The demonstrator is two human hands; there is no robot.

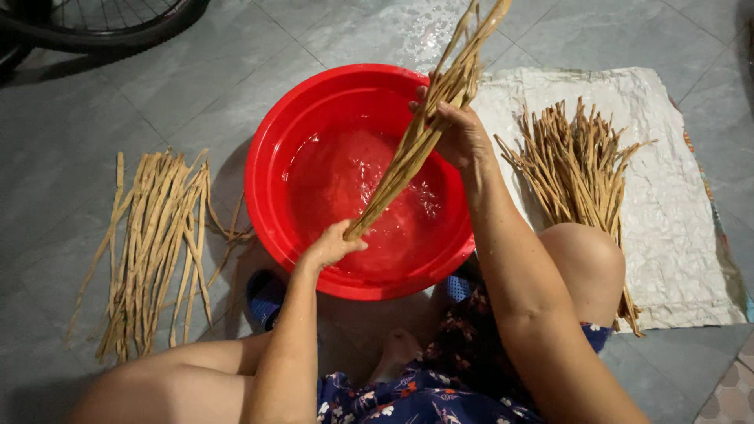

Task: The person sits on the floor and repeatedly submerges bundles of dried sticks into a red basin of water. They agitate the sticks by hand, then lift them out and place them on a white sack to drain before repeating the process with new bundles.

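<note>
Tan, wet bundle of long flat fibre strips (pixel 408 149) slants over the round red plastic basin (pixel 271 212) of water, left hand (pixel 330 245) clamped at its lower end, right hand (pixel 459 133) gripping mid-length; it looks light, pliable, slippery.

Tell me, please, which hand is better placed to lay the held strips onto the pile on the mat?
Right, probably. The right hand grips the strips mid-length, beside the pile on the mat. The left hand holds only their lower ends over the red basin, farther from the mat.
</note>
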